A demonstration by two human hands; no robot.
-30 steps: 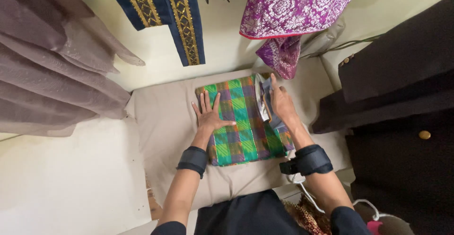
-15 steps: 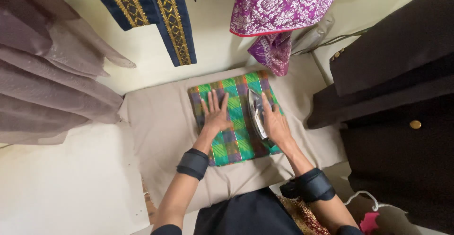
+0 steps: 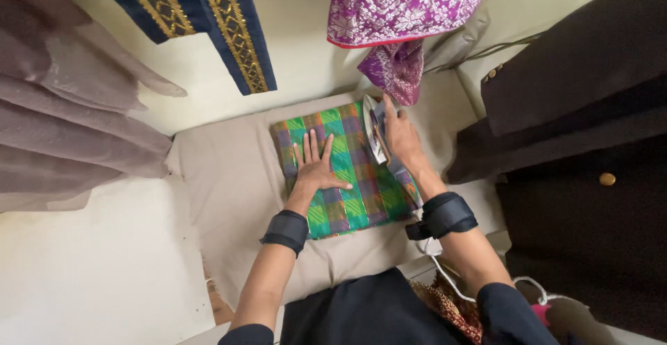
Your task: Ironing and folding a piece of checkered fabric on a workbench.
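Checked folded cloth (image 3: 347,175) lies on the beige ironing pad (image 3: 229,192). Your left hand (image 3: 316,168) presses it flat, fingers spread, holding nothing. Your right hand (image 3: 401,136) clenches the iron (image 3: 375,133) at the cloth's far right edge; forearm extended.

Folded cloth (image 3: 347,178) on padded board (image 3: 229,199); iron (image 3: 375,133) on cloth's right

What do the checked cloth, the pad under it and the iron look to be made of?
Checked cloth: woven fabric, probably cotton, matte, with green, purple and orange checks; folded flat under the left hand.
Pad: beige cloth cover, soft-looking, with slight wrinkles.
Iron in the right hand: pale, smooth body, likely plastic over metal; its underside is hidden.
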